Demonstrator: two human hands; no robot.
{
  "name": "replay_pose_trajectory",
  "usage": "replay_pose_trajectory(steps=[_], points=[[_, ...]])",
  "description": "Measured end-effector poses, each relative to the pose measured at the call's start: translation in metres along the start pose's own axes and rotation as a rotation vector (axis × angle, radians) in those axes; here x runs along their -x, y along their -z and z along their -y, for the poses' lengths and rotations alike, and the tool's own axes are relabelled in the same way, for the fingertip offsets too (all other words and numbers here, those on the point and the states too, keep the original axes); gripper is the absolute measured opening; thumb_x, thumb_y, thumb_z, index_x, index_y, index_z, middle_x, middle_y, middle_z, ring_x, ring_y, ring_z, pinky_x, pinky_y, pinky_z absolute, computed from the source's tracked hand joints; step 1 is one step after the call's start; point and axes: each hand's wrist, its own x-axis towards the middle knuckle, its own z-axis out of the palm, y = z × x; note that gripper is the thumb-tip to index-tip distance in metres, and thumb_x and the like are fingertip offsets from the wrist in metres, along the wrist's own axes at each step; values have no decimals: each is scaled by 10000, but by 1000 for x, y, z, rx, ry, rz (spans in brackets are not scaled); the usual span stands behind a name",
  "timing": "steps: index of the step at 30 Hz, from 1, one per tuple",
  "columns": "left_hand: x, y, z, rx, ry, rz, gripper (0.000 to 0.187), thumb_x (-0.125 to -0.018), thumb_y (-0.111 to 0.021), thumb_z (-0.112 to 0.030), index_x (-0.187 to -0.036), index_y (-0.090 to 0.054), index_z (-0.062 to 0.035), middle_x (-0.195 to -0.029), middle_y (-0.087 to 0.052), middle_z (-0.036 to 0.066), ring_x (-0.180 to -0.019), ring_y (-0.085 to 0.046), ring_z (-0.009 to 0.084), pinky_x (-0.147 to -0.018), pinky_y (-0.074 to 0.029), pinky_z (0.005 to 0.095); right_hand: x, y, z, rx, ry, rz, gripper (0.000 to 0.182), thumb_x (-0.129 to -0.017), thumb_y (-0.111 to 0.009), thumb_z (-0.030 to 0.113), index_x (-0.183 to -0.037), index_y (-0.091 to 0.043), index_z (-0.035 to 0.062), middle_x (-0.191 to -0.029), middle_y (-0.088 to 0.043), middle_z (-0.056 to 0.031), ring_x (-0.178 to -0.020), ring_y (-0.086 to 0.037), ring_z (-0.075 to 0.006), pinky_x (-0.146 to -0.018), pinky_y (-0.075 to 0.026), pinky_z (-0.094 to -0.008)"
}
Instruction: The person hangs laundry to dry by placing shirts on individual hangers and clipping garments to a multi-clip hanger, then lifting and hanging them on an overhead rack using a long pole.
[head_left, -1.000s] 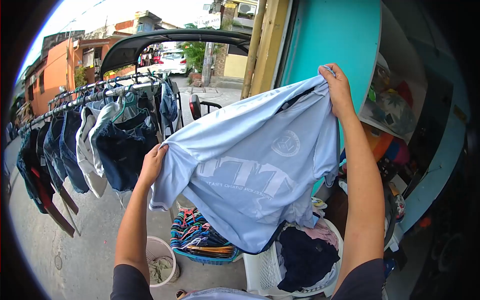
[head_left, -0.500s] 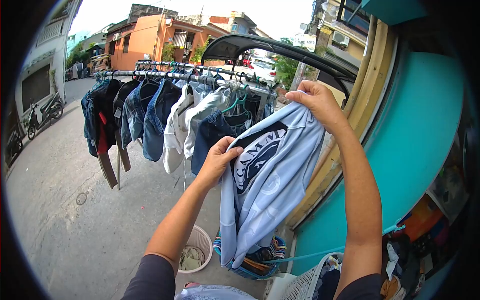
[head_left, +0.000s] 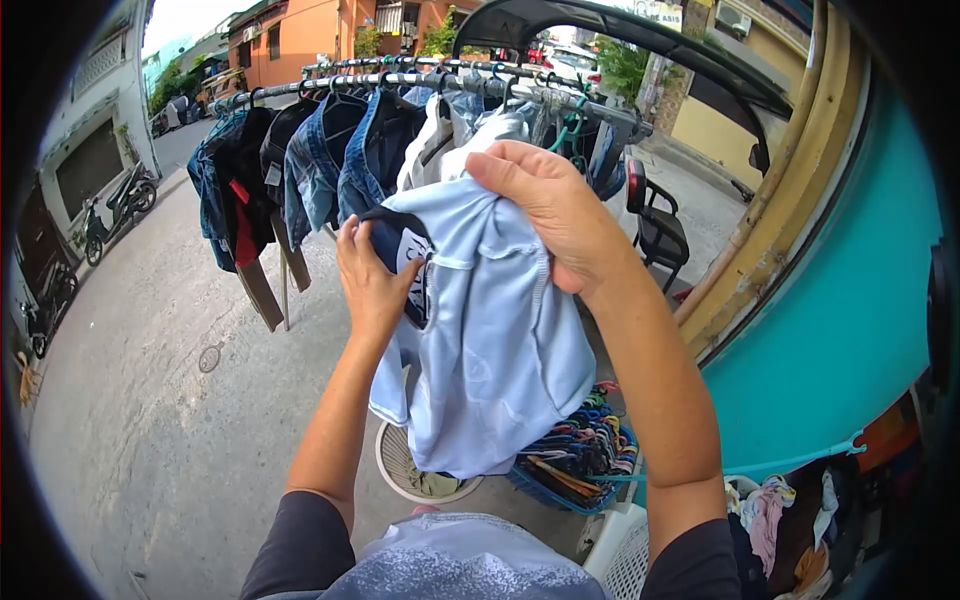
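A light blue shirt [head_left: 500, 340] hangs between my two hands, its seams showing along the right side. My right hand [head_left: 545, 215] pinches the top of the cloth between thumb and fingers. At the left edge, my left hand [head_left: 375, 290] grips the shirt beside a dark panel with white lettering, partly folded out of sight. The lower end of the shirt hangs in front of a pale round basket [head_left: 392, 465] with some cloth in it. Right of the hem stands a blue basket [head_left: 540, 492] full of hangers [head_left: 590, 450].
A rack [head_left: 400, 78] of denim and white garments stands ahead, close beyond the shirt. A white basket [head_left: 625, 560] is low at the right, near piled clothes [head_left: 770, 520]. A teal panel [head_left: 830, 320] and yellow post borders the right. A black chair [head_left: 660, 225] stands behind.
The shirt has turned, so its large printed panel is mostly folded away and plain blue cloth shows. My hands have moved left and the right hand lower in view. The camera view has shifted.
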Motion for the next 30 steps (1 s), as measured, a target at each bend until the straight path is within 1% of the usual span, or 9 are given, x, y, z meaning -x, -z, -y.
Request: replay_pose_trajectory(steps=[6, 8, 9, 12, 16, 18, 20, 25, 30], points=[[80, -1, 135, 1133, 735, -4, 397, -895, -379, -310, -1204, -341, -63, -1037, -465, 67, -954, -463, 164, -838, -395, 306, 48, -52, -107, 277, 94, -92, 158, -848, -529, 165, -783, -521, 21, -668, -515, 24, -623, -447, -24, -558, -367, -180], [113, 25, 182, -227, 111, 224, 425, -790, -495, -87, -1200, -381, -77, -1327, -265, 177, -1203, -300, 340, -959, -315, 394, 62, -36, -136, 316, 75, -272, 176, -831, -541, 167, -769, -510, 6, -638, -514, -20, -604, -444, -56, -550, -372, -216], [119, 37, 194, -391, -214, 277, 458, -715, -512, 16, -1155, -439, -89, -1317, -283, 169, -1177, -321, 359, -949, -327, 402, 70, -18, -164, 265, 60, -378, 192, -811, -558, 168, -754, -501, -7, -618, -525, -67, -585, -457, -87, -540, -387, -251], [127, 74, 162, -319, -390, 800, 169, -678, -500, 51, -818, -543, -32, -1288, -349, 136, -1162, -355, 334, -946, -337, 379, 95, 47, -238, 132, 11, -786, 193, -823, -541, 180, -736, -499, 14, -588, -449, -1, -558, -387, -73, -505, -341, -234], [138, 90, 148, -366, -487, 1119, 228, -703, -490, 13, -892, -564, -90, -1253, -397, 75, -1097, -433, 282, -874, -409, 354, 143, 111, -316, 201, -189, -1007, 231, -804, -555, 215, -712, -495, 13, -562, -447, -23, -527, -394, -99, -495, -339, -266], [139, 89, 145, -339, -186, 1180, 255, -704, -485, 24, -921, -561, -86, -1232, -412, 72, -1043, -474, 262, -826, -442, 343, 161, 117, -347, 356, -375, -1010, 251, -775, -579, 241, -711, -506, 10, -578, -490, -71, -534, -453, -158, -511, -360, -299], [144, 84, 146, -373, -237, 1142, 306, -699, -456, 60, -965, -544, -64, -1187, -443, 82, -998, -498, 264, -784, -459, 344, 179, 120, -375, 529, -452, -938, 230, -743, -590, 234, -724, -534, 12, -687, -555, -124, -663, -540, -266, -568, -396, -363], [160, 72, 113, -459, -104, 1115, 350, -659, -412, 128, -952, -523, -28, -1050, -512, 113, -957, -500, 298, -766, -444, 367, 252, 136, -443, 601, -509, -672, 164, -737, -583, 200, -748, -561, 37, -742, -582, -125, -712, -557, -277, -634, -427, -367], [131, 66, 78, -616, -133, 971, 420, -621, -430, 137, -1008, -511, -6, -1104, -497, 139, -1006, -473, 316, -830, -415, 369, 373, 166, -458, 674, -993, -562, 91, -725, -568, 137, -779, -588, 66, -788, -608, -125, -748, -581, -282, -676, -448, -337]])
